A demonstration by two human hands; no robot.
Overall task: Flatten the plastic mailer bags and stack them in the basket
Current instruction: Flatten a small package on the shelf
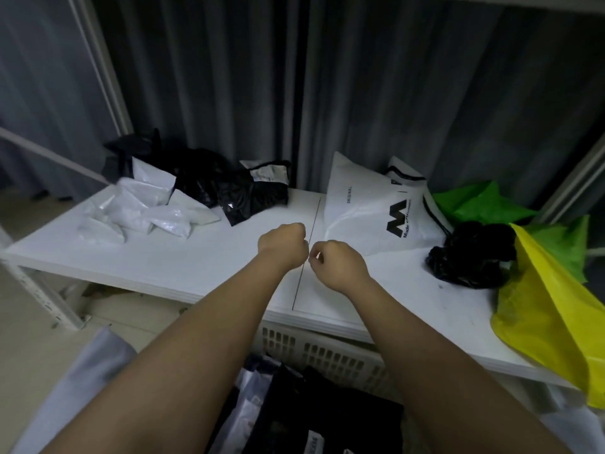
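Observation:
My left hand [284,245] and my right hand [337,263] hover side by side over the middle of the white table [196,263], both with curled fingers and nothing in them. A heap of crumpled white mailer bags [144,208] lies at the table's far left, with black mailer bags [248,194] behind and beside it. A large white bag with black lettering [370,208] lies right of centre. Below the table's front edge stands a white slotted basket [327,355] that holds black and white bags [311,411].
A crumpled black bag [471,260], a green bag [484,204] and a yellow bag [550,319] crowd the table's right end; the yellow one hangs over the edge. Grey curtains [360,93] close the back. A white metal frame post [101,67] rises at the left.

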